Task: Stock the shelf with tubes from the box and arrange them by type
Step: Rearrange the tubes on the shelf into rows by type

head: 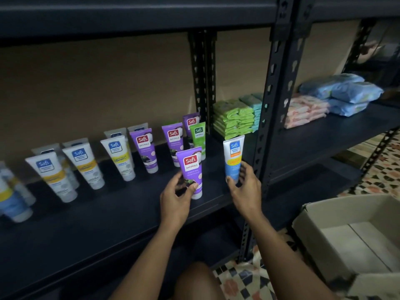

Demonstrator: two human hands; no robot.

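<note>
Head view, the only one. Left hand point(176, 198): grip curled round the lower half of a purple tube point(190, 169), held upright at the front of the shelf point(108, 215), ahead of the purple row point(144, 149). Right hand point(244, 187): grip pinching the base of a white-and-blue tube point(233, 159) near the shelf's right end; can't tell if its cap touches the shelf. Already standing: white-yellow tubes point(83, 164) left of centre, purple ones to their right, one green tube point(198, 137) behind. Blurred tubes with blue point(13, 200) stand far left. The box point(324, 217), lower right, shows bare cardboard where visible. Judgement: stocking is nearly done. Left: seat these two with their types; the white-and-blue one likely belongs far left.
</note>
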